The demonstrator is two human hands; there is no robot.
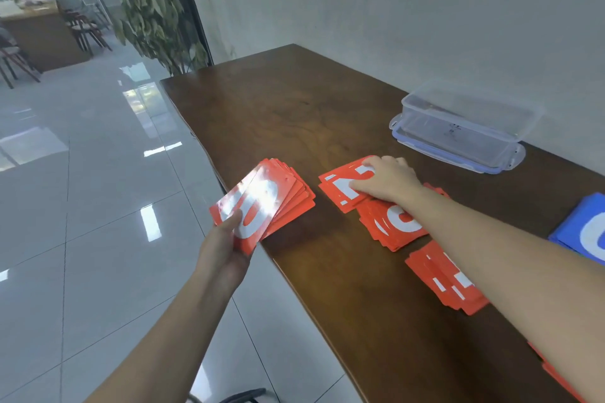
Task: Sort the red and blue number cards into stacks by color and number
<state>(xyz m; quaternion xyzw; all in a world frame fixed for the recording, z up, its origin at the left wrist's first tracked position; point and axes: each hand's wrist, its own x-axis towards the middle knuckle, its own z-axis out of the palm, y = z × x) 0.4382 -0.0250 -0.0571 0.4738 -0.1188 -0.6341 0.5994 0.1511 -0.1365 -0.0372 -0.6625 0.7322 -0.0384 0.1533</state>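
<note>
Red laminated number cards (262,203), a fanned deck at centre frame, sit pinched in my left hand (226,252), ready for dealing. My right hand (388,181) presses flat-fingered on the red "2" stack (343,185) on the dark wooden table (294,114), squaring it.

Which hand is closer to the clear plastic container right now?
Right. The right hand rests on a red card stack just in front of the clear plastic container; the left hand holds a fan of red cards off the table's edge.
</note>
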